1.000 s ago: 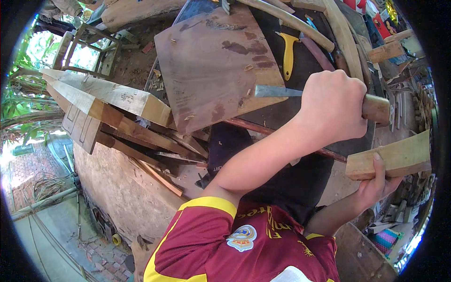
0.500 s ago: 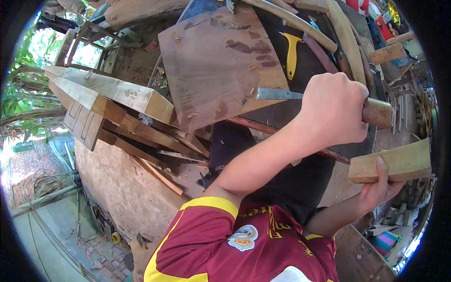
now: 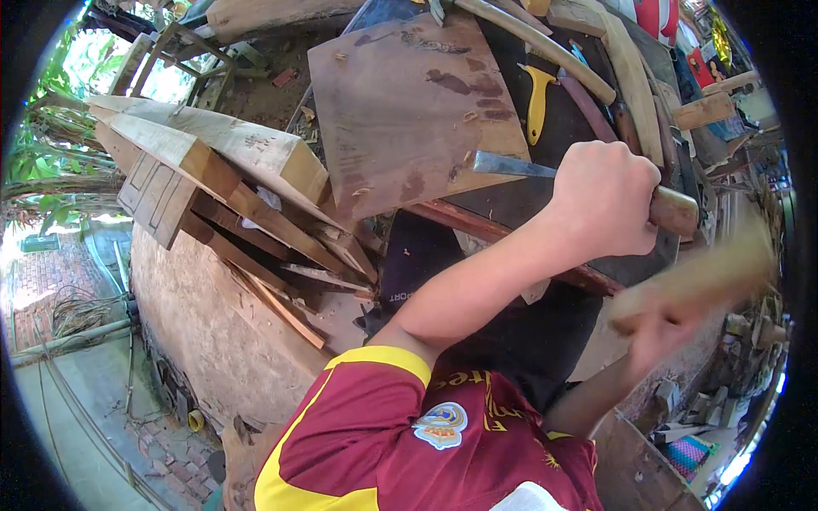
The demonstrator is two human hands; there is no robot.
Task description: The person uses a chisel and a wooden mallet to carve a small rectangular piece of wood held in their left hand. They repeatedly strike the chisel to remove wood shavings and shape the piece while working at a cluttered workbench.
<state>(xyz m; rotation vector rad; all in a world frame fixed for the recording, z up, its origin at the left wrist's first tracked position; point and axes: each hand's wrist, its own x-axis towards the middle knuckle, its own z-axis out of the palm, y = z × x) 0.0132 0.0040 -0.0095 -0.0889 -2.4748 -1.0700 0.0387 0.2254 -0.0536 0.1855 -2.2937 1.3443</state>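
Observation:
A chisel [image 3: 677, 210] with a flat metal blade and a wooden handle is gripped in the fist of my left hand [image 3: 603, 198]. Its blade points left, and the tip lies over the corner of a thin brown board [image 3: 409, 128]; I cannot tell if they touch. Lower on the right, my right hand [image 3: 656, 336] grips a wooden block [image 3: 703, 272] from below. Motion smears both the block and the hand, and the block slants with its right end higher. The block is just right of the chisel's handle end, seemingly apart from it.
A yellow-handled scraper [image 3: 538, 104], a purple-brown handle [image 3: 588, 106] and long curved wooden pieces [image 3: 545, 44] lie on the dark table beyond my left hand. Tapered timber beams [image 3: 213, 162] are stacked on the left. A reddish wooden bar [image 3: 460, 220] runs in front of me.
The wooden block has swung from nearly level to a slant, its right end rising, and the right hand has shifted left. The left hand keeps its hold on the chisel. The whole view has shifted slightly.

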